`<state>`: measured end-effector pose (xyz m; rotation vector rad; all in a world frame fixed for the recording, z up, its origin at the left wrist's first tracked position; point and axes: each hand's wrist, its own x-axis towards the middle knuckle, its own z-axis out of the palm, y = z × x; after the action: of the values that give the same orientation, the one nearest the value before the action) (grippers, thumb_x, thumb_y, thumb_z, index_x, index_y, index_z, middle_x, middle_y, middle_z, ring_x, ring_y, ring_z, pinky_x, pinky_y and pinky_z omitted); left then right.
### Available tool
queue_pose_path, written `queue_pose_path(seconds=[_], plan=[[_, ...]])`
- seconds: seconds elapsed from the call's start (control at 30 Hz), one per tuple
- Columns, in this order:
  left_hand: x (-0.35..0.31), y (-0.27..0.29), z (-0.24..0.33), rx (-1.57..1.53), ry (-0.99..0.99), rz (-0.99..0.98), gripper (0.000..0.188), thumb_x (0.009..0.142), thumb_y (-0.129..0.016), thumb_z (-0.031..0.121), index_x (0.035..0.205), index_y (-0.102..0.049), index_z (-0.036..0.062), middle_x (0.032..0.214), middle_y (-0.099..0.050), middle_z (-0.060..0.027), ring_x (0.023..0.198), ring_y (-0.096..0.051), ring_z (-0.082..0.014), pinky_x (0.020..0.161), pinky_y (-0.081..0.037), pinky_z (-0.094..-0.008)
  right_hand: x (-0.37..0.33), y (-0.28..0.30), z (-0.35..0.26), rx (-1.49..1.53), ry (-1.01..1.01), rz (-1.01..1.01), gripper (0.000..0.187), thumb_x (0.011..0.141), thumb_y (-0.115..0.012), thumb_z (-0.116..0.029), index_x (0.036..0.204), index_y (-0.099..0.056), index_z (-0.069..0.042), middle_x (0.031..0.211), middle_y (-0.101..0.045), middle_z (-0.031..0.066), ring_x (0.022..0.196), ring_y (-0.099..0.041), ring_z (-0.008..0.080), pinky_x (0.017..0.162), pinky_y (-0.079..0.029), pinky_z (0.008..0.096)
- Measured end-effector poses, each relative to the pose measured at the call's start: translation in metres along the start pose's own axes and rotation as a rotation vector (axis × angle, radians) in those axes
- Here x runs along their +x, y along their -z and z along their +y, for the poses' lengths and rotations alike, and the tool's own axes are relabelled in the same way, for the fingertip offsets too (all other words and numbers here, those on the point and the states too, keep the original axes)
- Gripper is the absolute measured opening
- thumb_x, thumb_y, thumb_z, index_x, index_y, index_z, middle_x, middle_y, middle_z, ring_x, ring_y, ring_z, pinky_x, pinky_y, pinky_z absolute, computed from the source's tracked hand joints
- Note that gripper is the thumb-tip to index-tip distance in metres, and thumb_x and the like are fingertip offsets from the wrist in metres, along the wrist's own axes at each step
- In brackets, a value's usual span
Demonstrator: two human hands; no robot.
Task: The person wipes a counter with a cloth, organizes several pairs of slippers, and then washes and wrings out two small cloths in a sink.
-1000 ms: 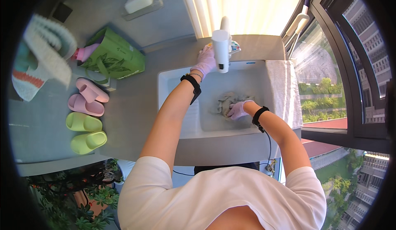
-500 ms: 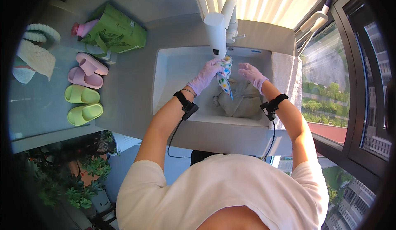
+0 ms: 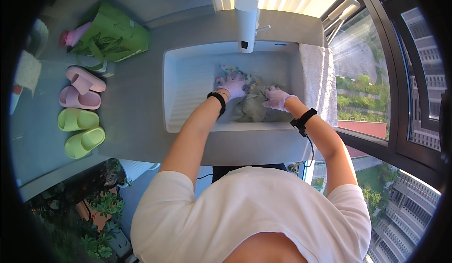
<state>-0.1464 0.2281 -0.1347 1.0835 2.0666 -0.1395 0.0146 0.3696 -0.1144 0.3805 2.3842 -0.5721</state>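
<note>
Both my hands wear thin lilac gloves and are down inside the white sink (image 3: 170,93). My left hand (image 3: 231,85) lies with its fingers spread on a white cloth with multicoloured spots (image 3: 228,68), low in the basin. To its right, my right hand (image 3: 278,98) has its fingers bent into a bunched grey cloth (image 3: 254,105), gripping its right side. The grey cloth's far part touches the spotted one. A white faucet (image 3: 246,25) hangs over the far side of the basin, beyond my hands.
A white towel (image 3: 318,81) drapes over the counter right of the sink, beside the window (image 3: 362,84). On the left stand a green bag (image 3: 115,34), pink slippers (image 3: 81,96) and light green slippers (image 3: 84,140). Potted plants (image 3: 108,204) are at lower left.
My left hand has lowered the spotted cloth from under the faucet into the basin, and its fingers have spread. My right hand has come down onto the grey cloth. The view has shifted.
</note>
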Motion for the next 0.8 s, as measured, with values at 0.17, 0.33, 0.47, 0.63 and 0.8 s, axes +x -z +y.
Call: queue_pose_path(seconds=[0.17, 0.33, 0.47, 0.63, 0.8], plan=[[-0.006, -0.002, -0.008, 0.163, 0.08, 0.044, 0.065, 0.079, -0.056, 0.033, 0.14, -0.036, 0.0233, 0.151, -0.02, -0.0094, 0.137, -0.013, -0.0425, 0.107, -0.01, -0.0623, -0.052, 0.028, 0.018, 0.311, 0.242, 0.478, 0.045, 0.082, -0.062, -0.025, 0.122, -0.053, -0.007, 0.126, -0.048, 0.0194, 0.118, -0.044, 0.0383, 0.099, -0.039, 0.0395], [-0.021, 0.016, 0.015, -0.063, 0.018, -0.02, 0.055, 0.083, -0.051, 0.039, 0.133, -0.047, 0.0179, 0.136, -0.045, -0.0129, 0.126, -0.04, -0.036, 0.105, -0.021, -0.0577, -0.08, 0.03, 0.052, 0.003, -0.323, 0.934, 0.062, 0.083, -0.062, -0.036, 0.136, -0.041, -0.013, 0.142, -0.032, 0.0193, 0.132, -0.026, 0.0403, 0.109, -0.022, 0.0453], [-0.035, 0.033, 0.02, -0.158, -0.078, 0.144, 0.053, 0.084, -0.049, 0.043, 0.128, -0.051, 0.0137, 0.124, -0.056, -0.0143, 0.119, -0.048, -0.0328, 0.1, -0.029, -0.0549, -0.072, 0.025, 0.062, -0.172, -0.623, 0.81, 0.066, 0.088, -0.052, -0.043, 0.144, -0.028, -0.017, 0.149, -0.019, 0.0189, 0.138, -0.01, 0.0423, 0.112, -0.008, 0.0494], [-0.039, 0.023, 0.013, -0.257, -0.17, 0.119, 0.056, 0.085, -0.05, 0.045, 0.128, -0.05, 0.0086, 0.121, -0.057, -0.0161, 0.113, -0.053, -0.0315, 0.096, -0.039, -0.0419, -0.033, 0.038, 0.1, 0.135, -0.596, 1.026, 0.057, 0.093, -0.039, -0.046, 0.142, -0.033, -0.017, 0.148, -0.023, 0.0171, 0.138, -0.014, 0.0395, 0.112, -0.01, 0.0475], [-0.044, 0.009, 0.008, -0.282, -0.221, 0.17, 0.056, 0.087, -0.051, 0.044, 0.128, -0.049, 0.0062, 0.122, -0.056, -0.0173, 0.113, -0.053, -0.0316, 0.098, -0.039, -0.0375, 0.031, 0.104, 0.105, 0.364, -0.766, 1.038, 0.058, 0.093, -0.028, -0.054, 0.14, -0.036, -0.021, 0.147, -0.026, 0.0163, 0.138, -0.015, 0.0375, 0.113, -0.007, 0.0466]])
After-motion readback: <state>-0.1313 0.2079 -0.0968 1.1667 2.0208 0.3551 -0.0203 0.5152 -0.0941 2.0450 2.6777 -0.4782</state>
